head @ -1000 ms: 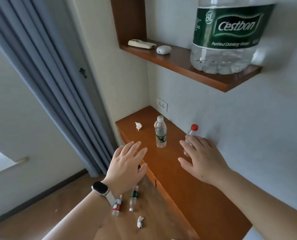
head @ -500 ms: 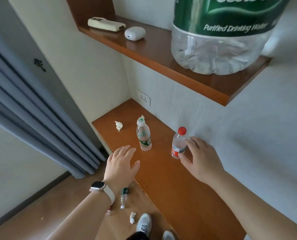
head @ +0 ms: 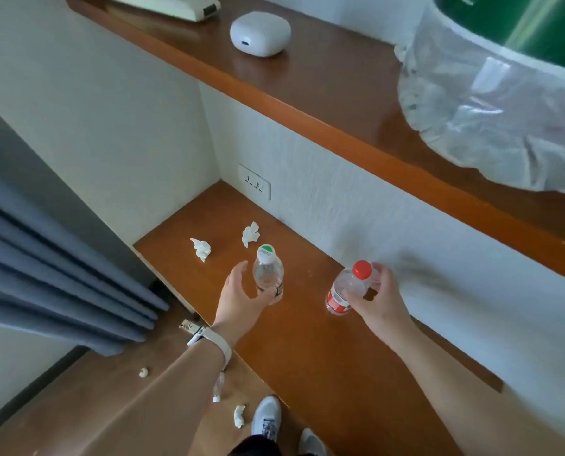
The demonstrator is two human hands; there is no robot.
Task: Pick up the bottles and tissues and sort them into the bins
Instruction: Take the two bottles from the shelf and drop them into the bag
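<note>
- The wooden desk (head: 307,357) fills a corner niche under a shelf (head: 324,103); I see no bins.
- My right hand (head: 378,301) grips the red-capped bottle (head: 347,287) near the wall; its smooth side could slip.
- My left hand (head: 241,297) curls half round the green-capped bottle (head: 268,274); I cannot tell if it grips; a nudge may topple it toward the tissues (head: 201,249).
</note>
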